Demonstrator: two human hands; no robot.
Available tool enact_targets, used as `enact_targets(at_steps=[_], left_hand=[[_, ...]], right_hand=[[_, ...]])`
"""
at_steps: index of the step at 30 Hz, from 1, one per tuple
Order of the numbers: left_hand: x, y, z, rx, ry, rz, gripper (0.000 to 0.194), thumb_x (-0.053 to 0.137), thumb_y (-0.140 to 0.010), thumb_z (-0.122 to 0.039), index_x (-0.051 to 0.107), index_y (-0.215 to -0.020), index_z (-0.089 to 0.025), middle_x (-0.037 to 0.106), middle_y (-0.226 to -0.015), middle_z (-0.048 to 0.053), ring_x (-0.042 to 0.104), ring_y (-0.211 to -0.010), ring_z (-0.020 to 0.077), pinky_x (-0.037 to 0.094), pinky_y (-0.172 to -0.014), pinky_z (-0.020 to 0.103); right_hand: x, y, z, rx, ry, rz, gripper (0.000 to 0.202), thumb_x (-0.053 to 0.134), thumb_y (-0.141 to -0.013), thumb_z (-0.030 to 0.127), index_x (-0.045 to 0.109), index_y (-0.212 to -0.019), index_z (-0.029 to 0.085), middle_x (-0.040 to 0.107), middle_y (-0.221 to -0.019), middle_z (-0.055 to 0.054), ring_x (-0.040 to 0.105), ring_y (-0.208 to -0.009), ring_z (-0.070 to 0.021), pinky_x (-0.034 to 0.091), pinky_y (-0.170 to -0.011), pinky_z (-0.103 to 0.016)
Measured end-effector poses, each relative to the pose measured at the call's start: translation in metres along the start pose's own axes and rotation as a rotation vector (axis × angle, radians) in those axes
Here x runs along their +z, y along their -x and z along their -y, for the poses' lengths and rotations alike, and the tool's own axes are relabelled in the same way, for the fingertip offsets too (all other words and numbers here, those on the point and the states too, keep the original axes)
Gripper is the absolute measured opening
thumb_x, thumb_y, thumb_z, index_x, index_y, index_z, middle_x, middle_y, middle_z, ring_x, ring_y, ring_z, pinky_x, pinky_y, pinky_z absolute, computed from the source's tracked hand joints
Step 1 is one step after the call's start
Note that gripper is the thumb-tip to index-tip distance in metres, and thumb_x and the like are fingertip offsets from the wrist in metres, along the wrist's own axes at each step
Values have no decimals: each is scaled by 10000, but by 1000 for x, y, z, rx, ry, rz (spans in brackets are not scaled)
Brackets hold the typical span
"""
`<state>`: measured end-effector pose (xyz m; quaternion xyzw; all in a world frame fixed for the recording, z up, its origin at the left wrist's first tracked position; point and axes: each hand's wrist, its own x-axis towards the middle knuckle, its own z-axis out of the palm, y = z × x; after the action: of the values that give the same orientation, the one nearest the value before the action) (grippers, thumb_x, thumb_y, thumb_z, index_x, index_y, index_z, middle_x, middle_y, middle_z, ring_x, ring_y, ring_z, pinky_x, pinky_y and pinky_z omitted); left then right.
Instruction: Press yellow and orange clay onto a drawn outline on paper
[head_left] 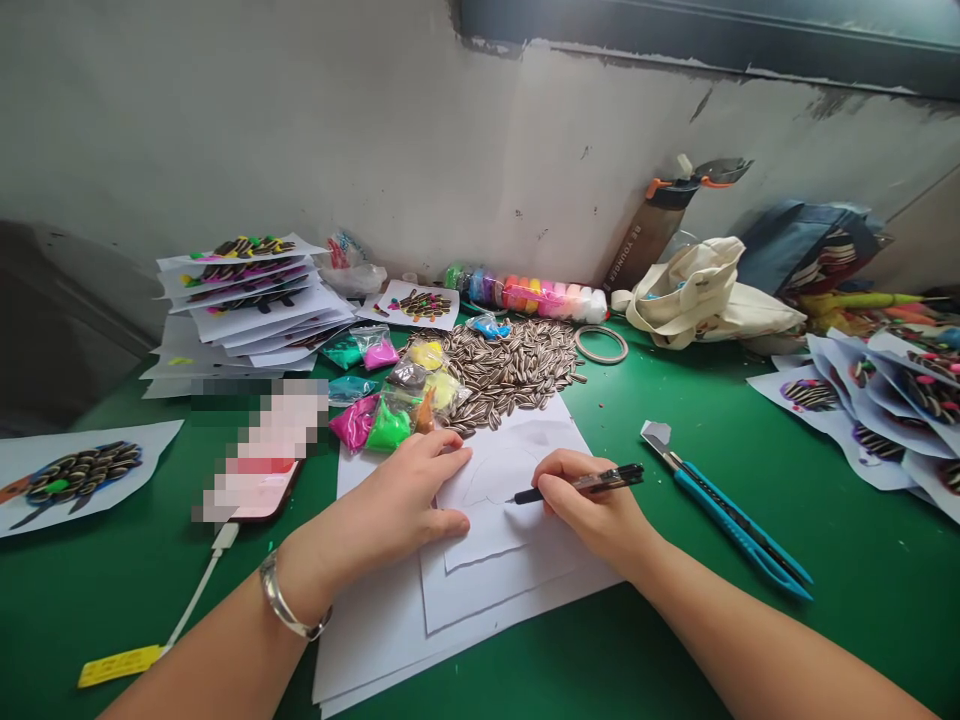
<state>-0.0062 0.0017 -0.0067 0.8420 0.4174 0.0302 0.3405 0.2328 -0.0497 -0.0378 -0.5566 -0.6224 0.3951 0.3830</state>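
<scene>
My right hand (pixel 589 500) is closed around a black pen (pixel 609 479), its tip on or just above a small white sheet of paper (pixel 480 545). A thin curved pencil-like outline shows on that sheet. My left hand (pixel 405 490) lies on the sheet's left side, thumb and fingers apart, holding nothing. Beneath are larger white sheets (pixel 375 650), stacked unevenly. Just beyond my hands are a heap of striped sunflower seeds (pixel 517 365) and several small bags of coloured clay, among them a green bag (pixel 388 427).
A blue utility knife (pixel 739 525) lies right of the papers. On the left are a charging phone (pixel 262 450) and a stack of seed pictures (pixel 247 300). Behind stand a brown bottle (pixel 649 230) and a cream cloth bag (pixel 697 290). More seed pictures (pixel 877 400) lie far right.
</scene>
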Motion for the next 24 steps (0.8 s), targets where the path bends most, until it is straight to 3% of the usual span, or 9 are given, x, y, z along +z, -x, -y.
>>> enact_targets(at_steps=[4,17,24], left_hand=[[0,0,0,22,6,-19,338,664,-804,-367,633,-1123,-258,513,-1305,66,466,-1229,308,446,-1024,384],[2,0,6,28,-12,-33,516,653,-830,-413,580,-1326,-292,489,-1403,58,445,-1301,313,418,-1079,385],[1,-1,5,12,-9,-7,476,667,-832,-413,609,-1287,-285,480,-1389,62,440,-1294,309,414,-1081,386]], right_hand=[[-1,0,-1,-9,14,-4,196,498,-800,229,594,-633,192,547,-542,22,445,-541,-123,337,-514,-255],[-1,0,-2,-15,9,1,182,503,-788,221,569,-620,198,529,-536,27,428,-529,-121,332,-505,-252],[0,0,-4,-19,9,5,175,504,-783,209,572,-621,199,530,-536,30,429,-526,-118,330,-505,-248]])
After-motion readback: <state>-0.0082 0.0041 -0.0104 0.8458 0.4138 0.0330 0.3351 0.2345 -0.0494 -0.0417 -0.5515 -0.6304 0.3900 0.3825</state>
